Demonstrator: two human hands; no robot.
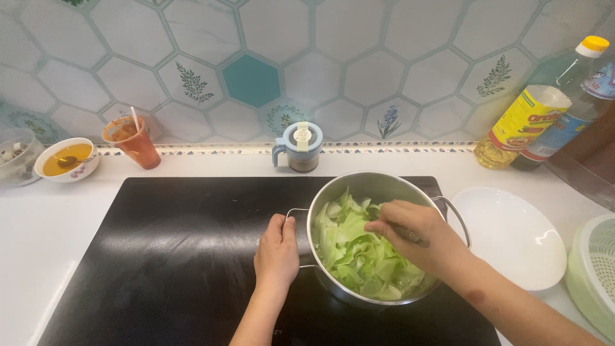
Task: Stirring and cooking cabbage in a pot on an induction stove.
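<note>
The steel pot [378, 192] of cabbage [359, 256] sits on the black cooktop [179, 256]; left hand [277, 253] closed round its near handle, right hand [413, 234] inside gripping a utensil, apparently stirring; steady bracing needed.

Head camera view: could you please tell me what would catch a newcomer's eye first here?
A steel pot heaped with pale green cabbage leaves stands at the right of a black cooktop. The left hand grips the pot's near handle, while the right hand reaches in over the leaves, holding what looks like a utensil. An empty white plate lies to the pot's right, and a bowl of orange sauce sits far left.
</note>
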